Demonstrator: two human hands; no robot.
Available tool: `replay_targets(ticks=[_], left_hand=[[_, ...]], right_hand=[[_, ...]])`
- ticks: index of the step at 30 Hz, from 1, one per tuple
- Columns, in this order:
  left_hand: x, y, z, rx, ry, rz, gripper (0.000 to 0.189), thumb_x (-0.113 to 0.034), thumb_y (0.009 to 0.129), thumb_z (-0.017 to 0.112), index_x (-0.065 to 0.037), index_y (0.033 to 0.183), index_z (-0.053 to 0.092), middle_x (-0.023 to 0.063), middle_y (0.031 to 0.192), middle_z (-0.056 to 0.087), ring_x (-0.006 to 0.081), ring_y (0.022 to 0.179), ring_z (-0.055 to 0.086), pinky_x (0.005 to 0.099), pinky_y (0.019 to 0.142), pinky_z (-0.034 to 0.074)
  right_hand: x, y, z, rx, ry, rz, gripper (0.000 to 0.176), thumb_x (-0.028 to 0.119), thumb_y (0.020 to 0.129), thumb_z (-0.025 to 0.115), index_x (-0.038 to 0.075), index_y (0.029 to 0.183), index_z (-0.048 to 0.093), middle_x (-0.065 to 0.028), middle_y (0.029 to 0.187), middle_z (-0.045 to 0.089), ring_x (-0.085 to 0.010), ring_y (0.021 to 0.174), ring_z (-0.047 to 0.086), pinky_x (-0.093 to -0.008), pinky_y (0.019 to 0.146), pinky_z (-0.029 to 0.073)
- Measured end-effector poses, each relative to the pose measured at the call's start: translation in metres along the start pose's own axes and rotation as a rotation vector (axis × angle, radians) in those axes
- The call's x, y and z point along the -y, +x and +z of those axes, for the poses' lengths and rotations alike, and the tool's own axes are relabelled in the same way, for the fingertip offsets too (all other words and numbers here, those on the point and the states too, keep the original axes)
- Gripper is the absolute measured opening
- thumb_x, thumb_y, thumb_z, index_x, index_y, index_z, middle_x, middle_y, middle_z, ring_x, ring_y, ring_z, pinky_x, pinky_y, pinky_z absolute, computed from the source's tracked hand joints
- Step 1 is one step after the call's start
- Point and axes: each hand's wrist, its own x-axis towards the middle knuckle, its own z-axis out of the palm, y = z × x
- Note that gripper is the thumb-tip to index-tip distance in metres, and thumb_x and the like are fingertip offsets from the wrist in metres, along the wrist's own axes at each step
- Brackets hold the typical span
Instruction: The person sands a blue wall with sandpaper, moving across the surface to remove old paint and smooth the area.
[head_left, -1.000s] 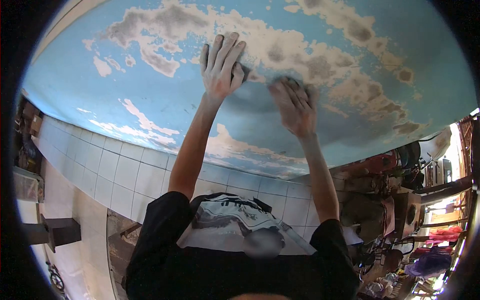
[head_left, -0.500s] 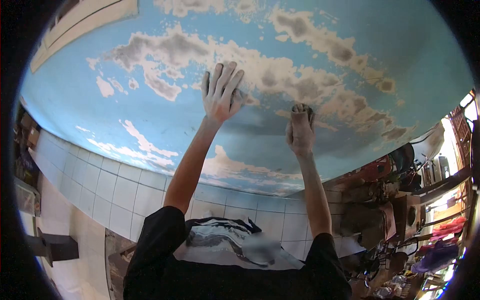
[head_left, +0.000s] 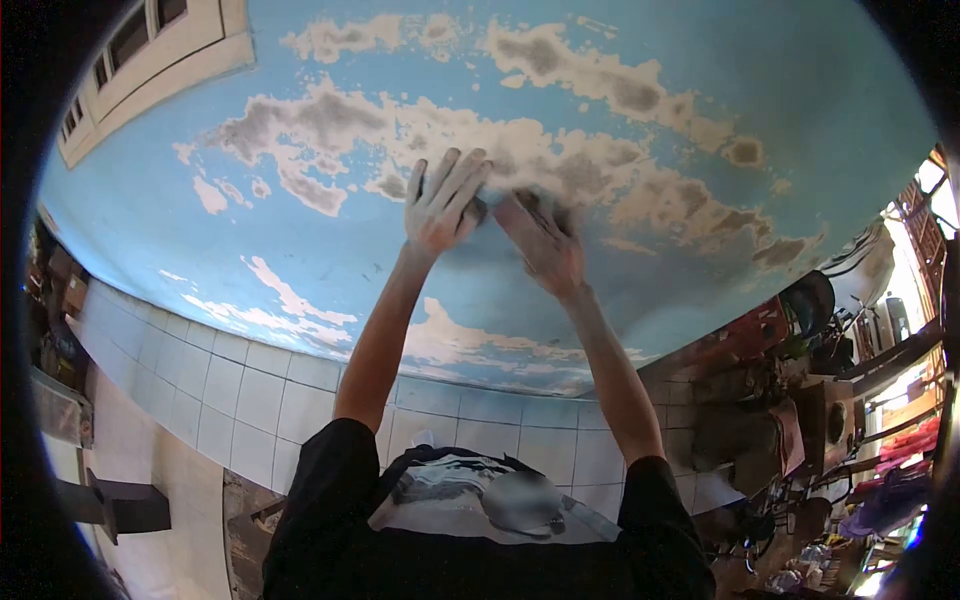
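Observation:
A light blue wall (head_left: 330, 250) fills the upper view, with pale, rough-edged patches and grey spots where the paint is gone. My left hand (head_left: 440, 207), whitened with dust, lies against it with the fingers stretched out. Close to its right, my right hand (head_left: 550, 255) is bent round what looks like a folded piece of sandpaper (head_left: 518, 213), pressed to the wall below a bare patch (head_left: 580, 170). Motion blurs the right fingertips and partly hides the sandpaper's outline.
White tiles (head_left: 250, 390) run along the wall's base. A window frame (head_left: 165, 75) is at upper left, and a dark post-like object (head_left: 130, 505) at lower left. Cluttered household things, including a wooden box (head_left: 825, 425), crowd the right side.
My right hand has swept left across the wall with the sandpaper, coming close to my left hand. My left hand stays flat on nearly the same spot; the view has shifted slightly.

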Motion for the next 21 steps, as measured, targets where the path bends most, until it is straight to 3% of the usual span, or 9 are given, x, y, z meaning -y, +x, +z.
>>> replay_targets(ticks=[4, 6, 7, 9, 12, 13, 16, 19, 21], left_hand=[[0.005, -0.004, 0.004, 0.002, 0.069, 0.03, 0.045, -0.015, 0.083, 0.043, -0.019, 0.123, 0.062, -0.0022, 0.132, 0.056, 0.0196, 0.126, 0.048, 0.0451, 0.108, 0.027], [0.004, -0.004, 0.006, -0.022, 0.077, 0.035, 0.044, -0.015, 0.083, 0.043, -0.019, 0.123, 0.062, -0.0021, 0.132, 0.055, 0.0197, 0.126, 0.047, 0.0455, 0.108, 0.027], [0.005, -0.004, 0.006, -0.041, 0.071, 0.046, 0.044, -0.016, 0.084, 0.043, -0.019, 0.123, 0.061, -0.0021, 0.132, 0.055, 0.0198, 0.126, 0.047, 0.0458, 0.107, 0.028], [0.007, -0.003, 0.004, -0.025, 0.073, 0.046, 0.043, -0.017, 0.084, 0.044, -0.019, 0.123, 0.061, -0.0021, 0.133, 0.055, 0.0201, 0.126, 0.047, 0.0462, 0.107, 0.028], [0.002, -0.003, 0.002, -0.015, 0.049, 0.033, 0.042, -0.017, 0.085, 0.044, -0.019, 0.123, 0.061, -0.0019, 0.133, 0.055, 0.0208, 0.126, 0.047, 0.0467, 0.106, 0.029], [0.002, -0.001, 0.003, -0.033, 0.043, 0.027, 0.043, -0.017, 0.084, 0.044, -0.019, 0.124, 0.061, -0.0018, 0.133, 0.055, 0.021, 0.126, 0.047, 0.0467, 0.106, 0.029], [0.003, -0.001, 0.003, -0.042, 0.034, 0.038, 0.042, -0.018, 0.086, 0.044, -0.019, 0.124, 0.06, -0.0014, 0.133, 0.055, 0.0216, 0.126, 0.047, 0.0467, 0.105, 0.03], [0.005, -0.003, 0.004, -0.017, 0.067, 0.052, 0.042, -0.018, 0.086, 0.044, -0.019, 0.125, 0.06, -0.0011, 0.133, 0.055, 0.0218, 0.126, 0.048, 0.0466, 0.104, 0.03], [0.003, -0.003, 0.002, -0.007, 0.054, 0.044, 0.043, -0.017, 0.085, 0.044, -0.019, 0.125, 0.06, -0.0011, 0.133, 0.055, 0.0218, 0.125, 0.048, 0.0466, 0.105, 0.03]], right_hand=[[-0.008, 0.0, 0.018, -0.079, 0.304, 0.054, 0.054, 0.011, 0.084, 0.059, 0.025, 0.135, 0.049, -0.0003, 0.136, 0.052, -0.0223, 0.123, 0.05, -0.0535, 0.106, 0.029], [-0.011, -0.028, 0.014, -0.085, 0.027, -0.09, 0.059, 0.014, 0.077, 0.069, 0.018, 0.133, 0.05, -0.0005, 0.138, 0.05, -0.0192, 0.128, 0.045, -0.0529, 0.103, 0.035], [-0.012, -0.037, 0.016, -0.091, 0.036, -0.098, 0.059, 0.014, 0.077, 0.069, 0.018, 0.133, 0.05, -0.0005, 0.138, 0.05, -0.0192, 0.128, 0.045, -0.0529, 0.103, 0.035], [-0.012, -0.052, 0.017, -0.012, 0.083, 0.081, 0.06, 0.01, 0.08, 0.061, 0.024, 0.137, 0.047, 0.0022, 0.136, 0.052, -0.0234, 0.122, 0.051, -0.0534, 0.108, 0.028], [-0.018, -0.02, 0.005, 0.013, -0.061, 0.048, 0.062, 0.013, 0.077, 0.068, 0.02, 0.135, 0.048, -0.0001, 0.135, 0.053, -0.0212, 0.127, 0.047, -0.0559, 0.107, 0.03], [-0.016, -0.005, 0.0, -0.139, 0.197, 0.108, 0.06, 0.012, 0.078, 0.066, 0.021, 0.135, 0.048, 0.0018, 0.135, 0.052, -0.02, 0.128, 0.046, -0.0577, 0.11, 0.024], [-0.018, -0.009, 0.008, -0.067, 0.257, 0.112, 0.059, 0.011, 0.077, 0.065, 0.02, 0.133, 0.049, 0.0031, 0.137, 0.05, -0.0188, 0.128, 0.046, -0.0598, 0.111, 0.021], [-0.016, -0.045, 0.015, -0.142, 0.02, 0.037, 0.057, 0.01, 0.078, 0.064, 0.021, 0.132, 0.05, 0.0038, 0.139, 0.048, -0.0178, 0.127, 0.047, -0.0566, 0.112, 0.022], [-0.013, -0.041, 0.014, -0.116, 0.038, 0.051, 0.057, 0.011, 0.078, 0.064, 0.022, 0.132, 0.05, 0.0042, 0.14, 0.047, -0.0178, 0.127, 0.046, -0.053, 0.112, 0.025]])
